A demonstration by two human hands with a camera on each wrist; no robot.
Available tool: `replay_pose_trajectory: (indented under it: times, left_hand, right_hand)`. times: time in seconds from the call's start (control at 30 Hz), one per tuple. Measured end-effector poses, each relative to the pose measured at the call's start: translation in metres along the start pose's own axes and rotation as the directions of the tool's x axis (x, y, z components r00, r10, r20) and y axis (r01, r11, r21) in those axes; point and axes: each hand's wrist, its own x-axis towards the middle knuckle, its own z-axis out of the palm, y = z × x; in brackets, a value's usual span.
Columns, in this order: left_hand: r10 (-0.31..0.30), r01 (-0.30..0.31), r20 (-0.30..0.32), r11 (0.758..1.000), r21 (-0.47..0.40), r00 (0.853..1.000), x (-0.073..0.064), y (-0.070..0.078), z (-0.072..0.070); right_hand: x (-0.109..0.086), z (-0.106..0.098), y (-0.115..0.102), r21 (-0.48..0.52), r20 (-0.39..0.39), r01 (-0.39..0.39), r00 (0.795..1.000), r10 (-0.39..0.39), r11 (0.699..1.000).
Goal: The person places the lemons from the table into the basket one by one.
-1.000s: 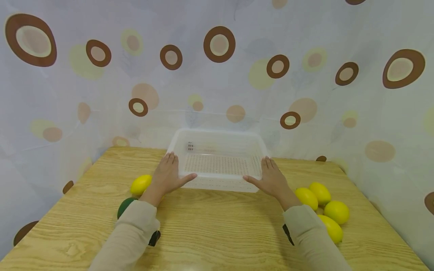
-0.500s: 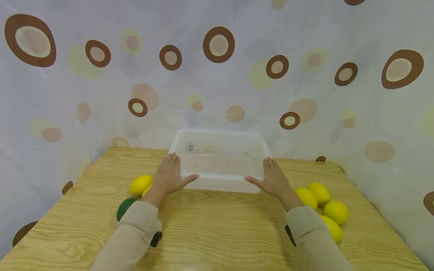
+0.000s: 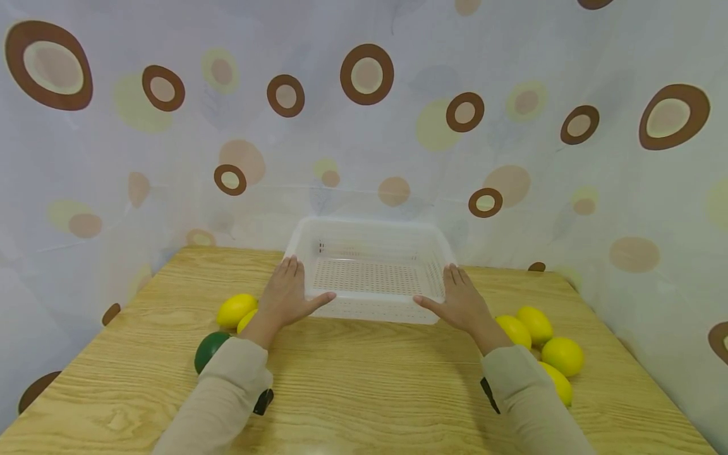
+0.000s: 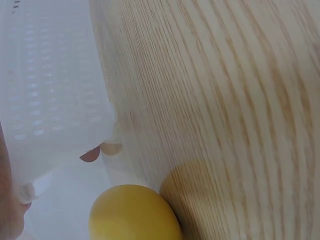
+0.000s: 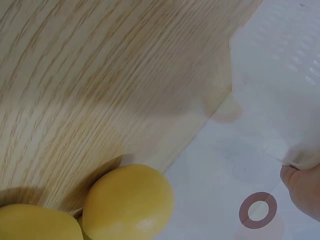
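A white plastic basket (image 3: pixel 364 309) with slotted walls and a perforated floor stands at the far side of the table, nothing inside it. My left hand (image 3: pixel 282 296) holds its near left corner, thumb along the front rim and fingers along the side. At the near right corner my right hand (image 3: pixel 462 302) grips it the same way. The left wrist view has the basket's slotted wall (image 4: pixel 50 100) beside part of the left hand (image 4: pixel 7 210). In the right wrist view, the right hand (image 5: pixel 305 187) is at the basket's rim.
Two lemons (image 3: pixel 236 310) and a dark green rounded fruit (image 3: pixel 210 352) lie by the left forearm, partly covered by it. Several lemons (image 3: pixel 562 356) cluster beside the right forearm. A patterned curtain (image 3: pixel 364 145) hangs behind the wood-grain table (image 3: pixel 370 379).
Both hands and the basket have shifted slightly to the right. The grip looks the same, and the fruit has stayed in place.
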Motion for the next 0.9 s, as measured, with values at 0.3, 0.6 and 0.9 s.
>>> replay_pose_trajectory:
  times: [0.3,0.6,0.9]
  left_hand:
    - [-0.012,0.012,0.019,1.000,-0.007,1.000,-0.001,0.004,-0.002]
    - [0.000,0.000,-0.002,1.000,-0.022,1.000,0.000,0.008,-0.002]
    - [-0.026,0.027,0.054,1.000,-0.002,0.998,0.003,0.012,0.001]
  right_hand:
    - [-0.002,0.001,0.005,0.002,-0.004,-0.006,1.000,0.006,1.000]
    - [-0.004,-0.003,0.006,0.014,-0.007,0.002,1.000,-0.002,1.000]
    - [-0.007,-0.004,0.009,0.022,0.000,-0.002,1.000,0.002,1.000]
